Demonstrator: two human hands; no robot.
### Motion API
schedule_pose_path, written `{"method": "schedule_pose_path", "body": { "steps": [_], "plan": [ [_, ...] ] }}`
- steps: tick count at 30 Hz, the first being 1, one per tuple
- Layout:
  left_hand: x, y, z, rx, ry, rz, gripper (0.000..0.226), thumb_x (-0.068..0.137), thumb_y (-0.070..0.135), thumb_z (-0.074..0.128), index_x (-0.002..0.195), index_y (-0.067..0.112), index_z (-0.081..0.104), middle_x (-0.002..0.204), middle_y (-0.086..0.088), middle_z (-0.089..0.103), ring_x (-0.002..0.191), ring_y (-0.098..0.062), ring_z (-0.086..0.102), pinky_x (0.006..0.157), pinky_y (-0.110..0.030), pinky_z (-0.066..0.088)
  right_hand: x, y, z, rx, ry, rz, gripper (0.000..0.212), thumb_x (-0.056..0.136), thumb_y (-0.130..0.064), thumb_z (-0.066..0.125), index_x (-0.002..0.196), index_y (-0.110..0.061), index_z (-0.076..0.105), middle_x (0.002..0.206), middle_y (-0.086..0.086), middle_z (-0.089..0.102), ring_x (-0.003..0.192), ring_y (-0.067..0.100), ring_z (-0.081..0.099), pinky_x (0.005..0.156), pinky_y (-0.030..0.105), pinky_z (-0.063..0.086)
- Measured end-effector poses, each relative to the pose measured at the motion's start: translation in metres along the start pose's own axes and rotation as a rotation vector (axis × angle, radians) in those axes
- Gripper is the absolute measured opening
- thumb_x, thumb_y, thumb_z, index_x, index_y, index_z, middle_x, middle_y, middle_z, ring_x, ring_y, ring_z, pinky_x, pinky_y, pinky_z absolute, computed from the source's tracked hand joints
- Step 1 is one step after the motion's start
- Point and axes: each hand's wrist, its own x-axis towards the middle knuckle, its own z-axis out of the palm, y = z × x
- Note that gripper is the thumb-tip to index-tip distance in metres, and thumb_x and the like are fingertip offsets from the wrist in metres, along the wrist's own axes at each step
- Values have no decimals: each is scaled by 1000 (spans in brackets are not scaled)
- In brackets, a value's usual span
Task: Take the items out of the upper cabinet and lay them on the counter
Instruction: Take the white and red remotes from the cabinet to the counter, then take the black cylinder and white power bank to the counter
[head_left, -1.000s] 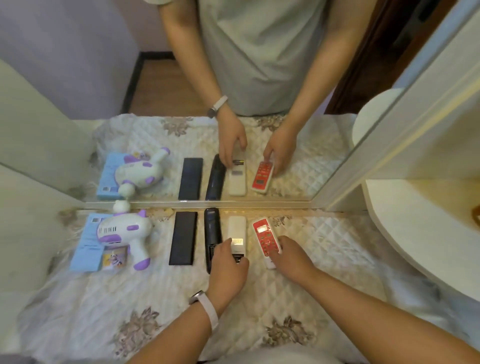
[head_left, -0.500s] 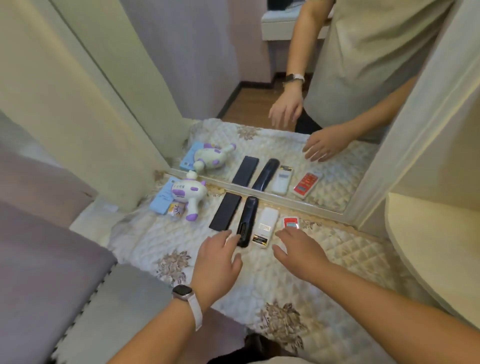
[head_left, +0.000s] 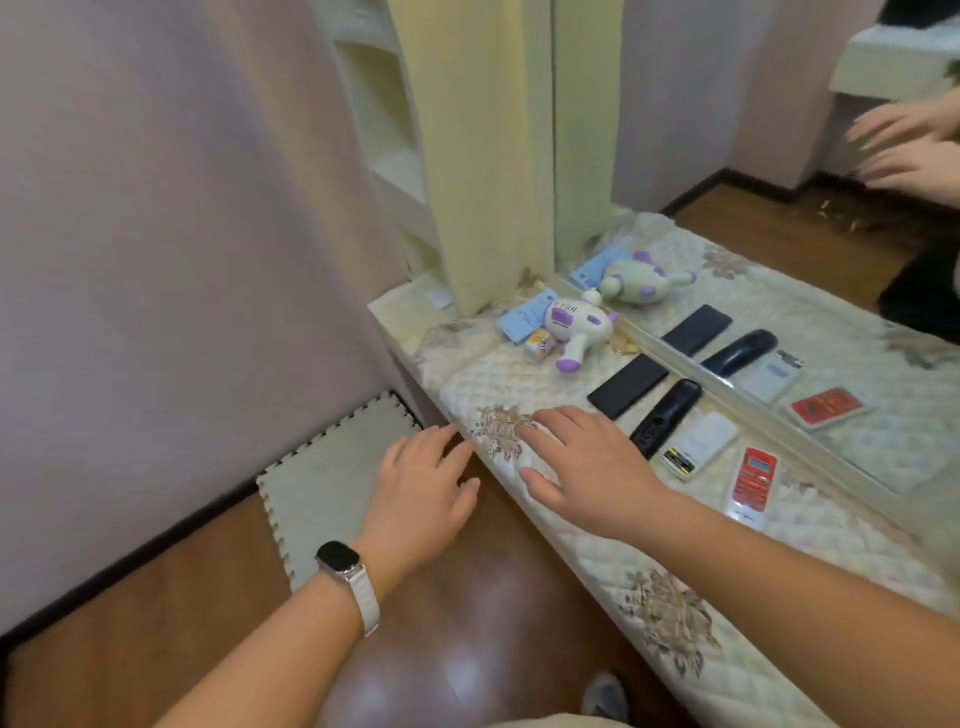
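On the quilted counter (head_left: 810, 525) a row of items lies along the mirror: a blue card (head_left: 522, 314), a white and purple toy gun (head_left: 576, 327), a flat black slab (head_left: 627, 385), a black remote (head_left: 666, 415), a white remote (head_left: 701, 445) and a red and white remote (head_left: 753, 480). My right hand (head_left: 587, 465) hovers over the counter's front edge, fingers spread, holding nothing. My left hand (head_left: 421, 488), with a watch on its wrist, hangs open off the counter's corner above the floor.
A mirror (head_left: 779, 234) stands behind the counter and doubles the items and hands. A cream upright panel (head_left: 483, 156) and open shelves (head_left: 384, 130) rise at the counter's left end. A foam mat (head_left: 332, 478) lies on the wooden floor by the lilac wall.
Both hands have come off the remotes and drawn back to the left, open. The view has swung left, away from the row of items towards the wall and shelves.
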Motion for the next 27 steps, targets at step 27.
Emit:
{"method": "schedule_pose_path", "body": {
  "steps": [27],
  "plan": [
    [-473, -295, -146, 119, 236, -883, 47, 91, 44, 49, 129, 20, 60, 131, -5, 60, 126, -27, 52, 107, -47, 38, 130, -564, 119, 34, -107, -917, 50, 90, -49, 43, 118, -15, 64, 118, 7, 65, 110, 29, 60, 87, 38, 49]
  ]
}}
